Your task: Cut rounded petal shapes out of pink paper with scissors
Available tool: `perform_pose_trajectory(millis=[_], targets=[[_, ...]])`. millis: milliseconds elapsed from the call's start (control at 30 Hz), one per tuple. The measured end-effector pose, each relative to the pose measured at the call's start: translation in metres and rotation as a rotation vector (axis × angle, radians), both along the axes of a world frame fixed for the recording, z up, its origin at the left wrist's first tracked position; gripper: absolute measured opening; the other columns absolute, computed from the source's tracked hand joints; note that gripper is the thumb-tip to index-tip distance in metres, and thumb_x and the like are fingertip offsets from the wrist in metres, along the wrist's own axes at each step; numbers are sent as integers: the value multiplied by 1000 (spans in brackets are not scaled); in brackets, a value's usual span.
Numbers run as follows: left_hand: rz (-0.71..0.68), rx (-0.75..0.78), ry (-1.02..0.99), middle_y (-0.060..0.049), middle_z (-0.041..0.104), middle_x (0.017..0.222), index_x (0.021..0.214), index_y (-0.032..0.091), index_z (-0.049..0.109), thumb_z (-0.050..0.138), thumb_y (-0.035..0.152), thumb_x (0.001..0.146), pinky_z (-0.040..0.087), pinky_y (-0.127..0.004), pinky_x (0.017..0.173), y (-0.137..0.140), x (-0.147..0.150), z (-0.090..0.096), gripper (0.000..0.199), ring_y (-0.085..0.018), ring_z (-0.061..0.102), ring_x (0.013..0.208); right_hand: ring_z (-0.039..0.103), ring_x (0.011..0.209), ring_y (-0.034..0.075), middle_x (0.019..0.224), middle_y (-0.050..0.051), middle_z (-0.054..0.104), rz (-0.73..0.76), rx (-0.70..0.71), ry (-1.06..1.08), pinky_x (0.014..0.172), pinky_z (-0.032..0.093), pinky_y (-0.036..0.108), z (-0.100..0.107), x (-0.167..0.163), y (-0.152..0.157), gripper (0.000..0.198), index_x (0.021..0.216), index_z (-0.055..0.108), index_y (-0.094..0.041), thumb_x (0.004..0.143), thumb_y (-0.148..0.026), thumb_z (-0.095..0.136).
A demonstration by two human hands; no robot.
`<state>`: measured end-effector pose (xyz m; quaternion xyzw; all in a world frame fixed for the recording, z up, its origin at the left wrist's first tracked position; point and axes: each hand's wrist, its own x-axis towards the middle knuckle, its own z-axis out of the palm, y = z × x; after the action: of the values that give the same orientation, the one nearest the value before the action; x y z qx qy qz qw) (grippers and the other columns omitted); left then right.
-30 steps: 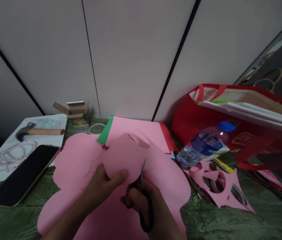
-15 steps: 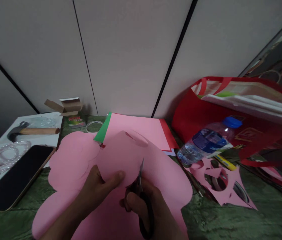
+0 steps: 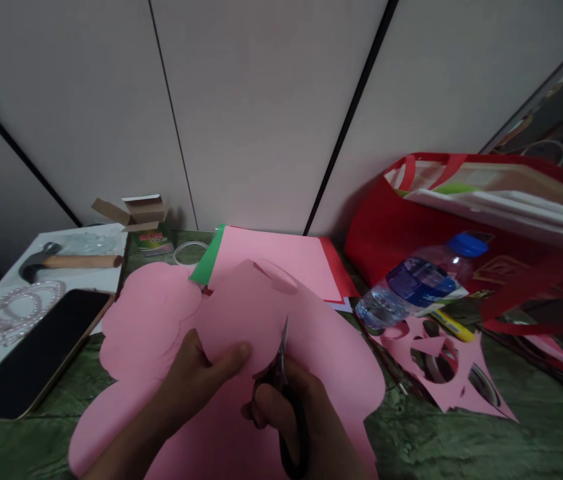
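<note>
While little has changed, the left grip (image 3: 196,380) pinches pink paper (image 3: 238,310), the right grip (image 3: 308,403) clasps scissors (image 3: 300,433), with a bottle (image 3: 418,280) tilted nearby.

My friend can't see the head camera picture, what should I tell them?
A left hand holds a pink paper piece; the right hand holds scissors at its edge. More pink paper lies below, a hammer and phone to the left, a bottle and red bag to the right.
</note>
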<state>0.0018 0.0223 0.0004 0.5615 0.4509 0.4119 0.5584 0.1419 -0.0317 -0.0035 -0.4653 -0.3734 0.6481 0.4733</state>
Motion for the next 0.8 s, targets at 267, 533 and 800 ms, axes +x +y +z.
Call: perform_pose_trajectory(millis=[267,533,800], targets=[[-5,-9,-5,3,57,54,61,17,60,62,29,73,43,-19,45,0,0,1,17,-11,52,51,52,56,14,53,-4,52,-66,-78,54,53,40,26,4,-3,-2,23,75,53,-17,65,-32,67],[26,-26,2,4,56,52,58,16,60,65,28,70,42,-19,44,0,0,2,17,-10,49,49,48,51,11,49,-6,48,-13,-36,45,49,36,23,7,-3,2,13,68,51,-16,65,-24,61],[4,-12,-50,3,61,58,65,17,63,64,28,72,43,-19,48,0,-2,2,14,-12,54,55,51,53,13,48,-6,48,-1,-56,12,49,36,24,9,-2,0,12,70,51,-18,68,-25,60]])
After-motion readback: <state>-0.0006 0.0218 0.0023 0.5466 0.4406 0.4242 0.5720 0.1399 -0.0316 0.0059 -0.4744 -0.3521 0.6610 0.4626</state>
